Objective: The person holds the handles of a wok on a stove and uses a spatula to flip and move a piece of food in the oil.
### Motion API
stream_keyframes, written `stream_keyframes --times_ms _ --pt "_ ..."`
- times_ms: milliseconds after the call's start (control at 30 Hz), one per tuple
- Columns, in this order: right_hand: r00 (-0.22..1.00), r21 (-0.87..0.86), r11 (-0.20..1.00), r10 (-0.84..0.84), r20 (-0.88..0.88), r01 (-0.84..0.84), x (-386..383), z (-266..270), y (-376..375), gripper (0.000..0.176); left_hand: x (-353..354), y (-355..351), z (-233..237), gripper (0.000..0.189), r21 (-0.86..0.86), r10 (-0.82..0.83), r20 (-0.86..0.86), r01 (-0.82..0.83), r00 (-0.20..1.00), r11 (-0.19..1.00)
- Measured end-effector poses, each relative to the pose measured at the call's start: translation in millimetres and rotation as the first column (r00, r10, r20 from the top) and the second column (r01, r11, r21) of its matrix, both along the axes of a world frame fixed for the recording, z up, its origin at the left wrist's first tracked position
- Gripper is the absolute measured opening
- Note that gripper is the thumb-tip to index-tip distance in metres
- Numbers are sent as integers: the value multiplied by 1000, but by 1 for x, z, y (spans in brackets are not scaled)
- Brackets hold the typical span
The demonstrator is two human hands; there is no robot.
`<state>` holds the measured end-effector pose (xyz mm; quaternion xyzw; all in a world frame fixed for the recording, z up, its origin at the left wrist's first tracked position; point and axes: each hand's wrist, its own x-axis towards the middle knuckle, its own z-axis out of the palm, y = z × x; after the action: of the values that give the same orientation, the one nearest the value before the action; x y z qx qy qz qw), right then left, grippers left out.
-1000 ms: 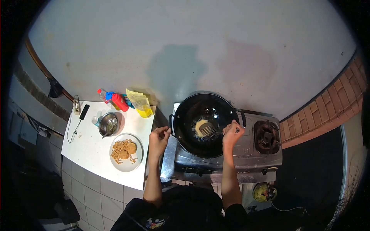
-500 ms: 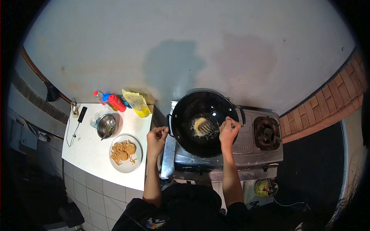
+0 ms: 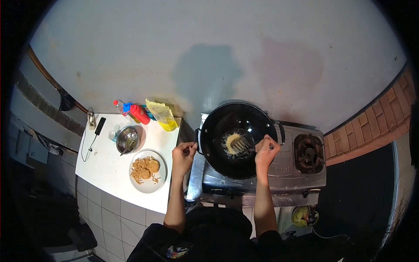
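A black wok (image 3: pixel 218 161) rests on the left burner of the stove. A pale golden piece of food (image 3: pixel 231 142) sizzles in oil at its bottom. My right hand (image 3: pixel 266 153) is closed round the handle of a slotted metal spatula (image 3: pixel 239 145), whose blade lies over the right side of the food. At the wok's left side, my left hand (image 3: pixel 184 156) has its fingers pinched at the loop handle (image 3: pixel 197 140).
Left of the stove, a white table (image 3: pixel 102 174) holds a plate (image 3: pixel 150 187) of fries and round golden patties, a steel bowl (image 3: pixel 128 139), a red bottle (image 3: pixel 139 114), a yellow bag (image 3: pixel 161 115) and a black-handled whisk-like tool (image 3: pixel 100 126). A bare burner (image 3: pixel 309 153) sits at right.
The whole view has shifted slightly, so everything appears a little further right. The spatula stays against the food, and my left hand remains at the wok's handle.
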<state>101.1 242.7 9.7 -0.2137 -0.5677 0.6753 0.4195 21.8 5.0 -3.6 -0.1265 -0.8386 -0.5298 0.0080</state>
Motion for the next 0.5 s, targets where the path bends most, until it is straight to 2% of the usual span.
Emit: stream_keyframes --times_ms 67,200,233,267,500 --pt "998 22 1000 -13 -69 15 2 1 1 34 -2 0 -8 17 33 1 -79 1 997 999" --pt "985 -2 1000 12 -174 -13 9 14 4 39 2 0 -4 17 18 16 -79 -15 997 1000" --pt "979 -1 999 45 -199 -46 9 12 8 41 3 1 1 19 -2 13 -22 -13 1000 1000" --pt "979 -5 999 49 -199 -51 8 13 7 41 4 1 5 21 -20 11 33 -11 999 1000" --pt "991 -10 993 116 -69 -117 6 -1 6 37 8 5 4 25 -37 51 19 -50 999 998"
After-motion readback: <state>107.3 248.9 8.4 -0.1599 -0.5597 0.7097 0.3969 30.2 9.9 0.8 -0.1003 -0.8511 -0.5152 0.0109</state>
